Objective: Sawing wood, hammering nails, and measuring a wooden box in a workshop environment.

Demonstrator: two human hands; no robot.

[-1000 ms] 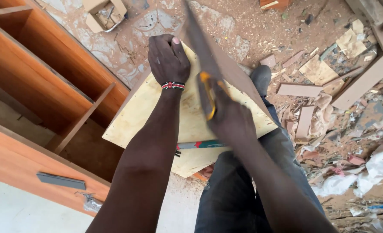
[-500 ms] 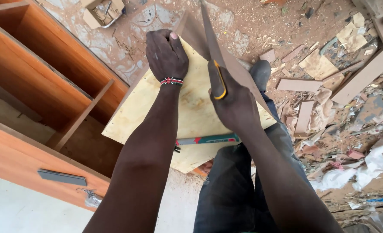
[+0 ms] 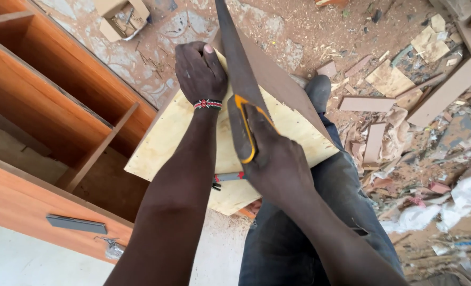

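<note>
So right now my right hand (image 3: 278,164) is wrapped tight around the yellow-and-black handle of the handsaw (image 3: 240,90), and compared to a second ago it's slid back toward me and come up a bit, so I'm on the pull part of the stroke. Blade runs away from me, up toward the far edge of the plywood sheet (image 3: 193,143), and sits a little steeper than it did a moment back. The cut line itself is hidden behind the blade, so I can't tell how deep it is.

My left hand (image 3: 199,71) hasn't budged: fingers curled over the far edge of the sheet, clamping it down, beaded wristband (image 3: 208,104) on the wrist. The pale sheet rests across my knee, tilted, with a darker brown board (image 3: 283,85) lying on it along the right of the blade. A red-and-grey pencil-like tool (image 3: 230,177) lies on the near part of the sheet, just under my right forearm.

Left of all that is the orange-brown wooden cabinet (image 3: 39,95) lying open, with a grey metal handle (image 3: 76,224) on its near panel. The dirt floor (image 3: 309,32) to the right is covered in wood offcuts (image 3: 389,79), sawdust and scraps of paper.
</note>
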